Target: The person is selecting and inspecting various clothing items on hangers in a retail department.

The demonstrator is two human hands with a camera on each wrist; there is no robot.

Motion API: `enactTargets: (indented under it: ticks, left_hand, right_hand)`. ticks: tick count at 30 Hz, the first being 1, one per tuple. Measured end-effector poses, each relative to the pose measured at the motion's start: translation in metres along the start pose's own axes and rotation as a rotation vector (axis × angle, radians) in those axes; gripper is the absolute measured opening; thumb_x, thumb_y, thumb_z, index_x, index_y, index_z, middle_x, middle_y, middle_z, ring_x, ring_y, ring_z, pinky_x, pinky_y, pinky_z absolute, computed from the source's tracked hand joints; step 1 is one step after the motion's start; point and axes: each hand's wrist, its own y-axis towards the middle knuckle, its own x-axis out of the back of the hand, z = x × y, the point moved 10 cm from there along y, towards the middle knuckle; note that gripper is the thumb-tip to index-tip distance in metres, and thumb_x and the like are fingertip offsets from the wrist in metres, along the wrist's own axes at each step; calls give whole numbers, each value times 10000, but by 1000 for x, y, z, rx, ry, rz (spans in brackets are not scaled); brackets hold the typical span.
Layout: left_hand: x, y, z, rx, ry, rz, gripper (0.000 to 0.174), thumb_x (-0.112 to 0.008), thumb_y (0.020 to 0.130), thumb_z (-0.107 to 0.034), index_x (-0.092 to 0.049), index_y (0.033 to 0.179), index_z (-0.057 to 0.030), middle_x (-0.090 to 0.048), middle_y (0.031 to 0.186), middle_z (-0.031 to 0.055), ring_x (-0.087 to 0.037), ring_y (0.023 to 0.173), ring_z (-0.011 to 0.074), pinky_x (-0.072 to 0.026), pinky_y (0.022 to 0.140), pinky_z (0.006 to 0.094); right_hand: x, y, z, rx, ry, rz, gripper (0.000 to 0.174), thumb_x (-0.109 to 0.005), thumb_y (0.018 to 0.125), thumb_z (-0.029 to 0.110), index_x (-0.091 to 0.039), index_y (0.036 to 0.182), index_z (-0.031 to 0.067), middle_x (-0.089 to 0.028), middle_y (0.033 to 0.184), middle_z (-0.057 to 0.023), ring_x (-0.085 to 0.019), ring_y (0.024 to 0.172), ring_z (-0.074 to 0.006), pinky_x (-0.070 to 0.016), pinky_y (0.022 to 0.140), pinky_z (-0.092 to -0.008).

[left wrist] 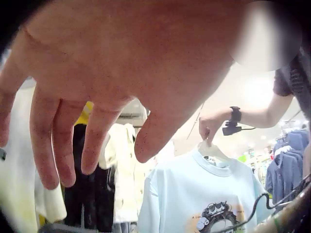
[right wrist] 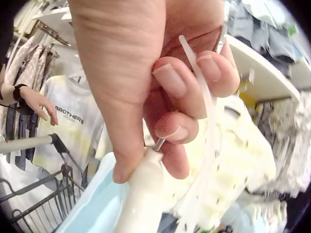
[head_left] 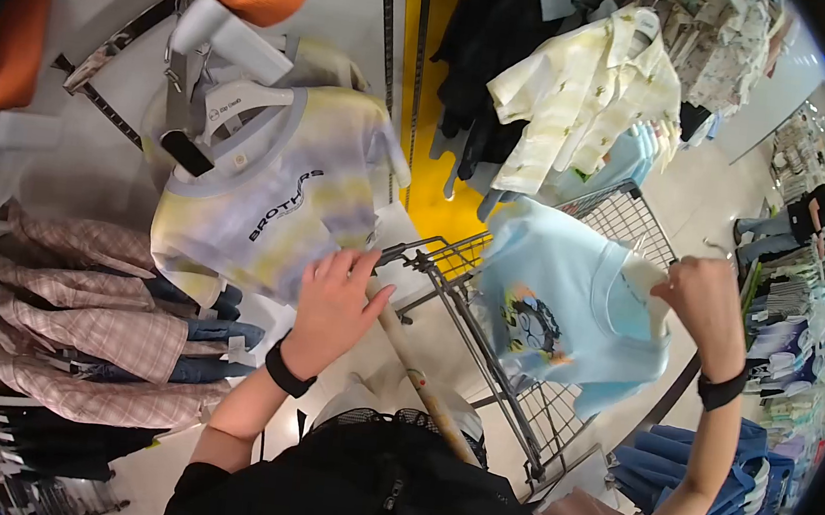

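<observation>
Nearest: black short-sleeved clothing [head_left: 347,502] on the person. Just beyond, left grip [head_left: 336,300], bare, holding nothing, with fingers extended and spread, and a black band [head_left: 290,370] at the wrist. Opposite, right grip [head_left: 705,298], also banded in black, with thumb and fingers curled, pinching the thin metal hook stem of a white plastic hanger [right wrist: 141,194]; narrow translucent plastic strip [right wrist: 210,126] running past the fingertips.

On this hanger, below the right grip and in front of the cart as seen from the head: pale blue crew-neck top [head_left: 573,310], hanging upright, with a dark figure and orange patches printed on the chest. Contact with the cart not discernible.

Below and between both grips, grey metal-wire shopping cart [head_left: 491,366] with a pale cylindrical handle [head_left: 422,387]; near the handle, apart from it in the right wrist view, the left grip.

Behind the left grip, yellow-and-lilac tie-dye top [head_left: 279,183] lettered "BROTHERS", on a wall-mounted hanging arm; contact with the fingers not discernible. Lower left, row of pinkish plaid shirts [head_left: 114,327]. Past the cart, pale yellow collared shirt [head_left: 590,95] beside black garments [head_left: 492,75], against a bright yellow panel [head_left: 429,199]. Farthest, at right: another person in dark top and jeans [head_left: 804,218], beside more clothing racks.
</observation>
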Motion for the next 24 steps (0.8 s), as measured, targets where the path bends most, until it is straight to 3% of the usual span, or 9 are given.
enactTargets:
  ticks: [4,5,7,11,13,14,17,21,24]
  left_hand:
    - [97,24,-75,-397,-149,-305,541,-659,733,-281,-480,1189,-54,-470,1131,113,-481,990,294,-370,863,410]
    - [114,28,-90,-407,-150,-323,541,-659,733,-281,-480,1189,-54,-470,1131,113,-481,990,294,-370,863,410]
    - [144,22,-129,-546,-130,-409,613,-688,684,-311,-474,1212,-84,-494,1081,75,-482,983,255,-374,869,415]
    - [158,37,-150,-555,-67,-376,553,-672,719,-339,-493,1158,-53,-549,1010,109,-529,938,294,-418,783,398]
    - [129,55,-141,-496,-344,-23,405,-653,729,-374,-526,953,-62,-587,794,95,-577,713,280,-456,599,377]
    - [138,56,-138,-534,-383,-123,364,-644,753,-370,-487,832,-51,-574,680,110,-561,599,308,-432,500,381]
    - [159,56,-129,-536,-369,-239,356,-654,754,-356,-524,899,-58,-569,669,116,-558,607,305,-420,503,370]
    - [191,54,-117,-463,-440,-168,350,-665,746,-307,-547,962,-58,-561,659,133,-546,597,310,-400,502,365]
    - [218,35,-110,-430,-481,-283,303,-662,724,-205,-563,971,-61,-555,653,138,-524,572,309,-391,510,359]
  right_hand:
    - [110,2,32,93,-141,-125,148,-690,588,201,-627,551,72,-571,578,-86,-582,559,-230,-457,549,-319]
    - [128,4,39,85,-157,-135,148,-690,588,201,-627,551,72,-571,578,-86,-582,559,-230,-457,549,-319]
    - [162,3,73,280,-184,-227,187,-704,588,217,-607,571,59,-511,553,-55,-559,546,-222,-440,522,-320]
    - [193,12,116,424,-246,-174,171,-696,575,210,-609,564,63,-518,546,-51,-562,540,-215,-444,509,-304]
    - [208,11,139,543,-278,-229,141,-679,552,184,-606,543,65,-531,544,-49,-571,535,-213,-447,488,-299]
    - [221,9,146,587,-227,-341,126,-652,541,173,-594,511,65,-536,531,-54,-580,534,-215,-445,472,-304]
    - [243,13,154,573,-340,-411,137,-640,545,175,-583,494,62,-533,522,-58,-583,535,-217,-446,468,-308]
    - [288,9,165,609,-313,-573,172,-643,540,216,-574,485,69,-515,501,-53,-568,516,-220,-433,462,-306]
    - [309,-3,176,654,-281,-724,187,-653,542,233,-580,491,70,-513,500,-51,-562,510,-219,-428,464,-304]
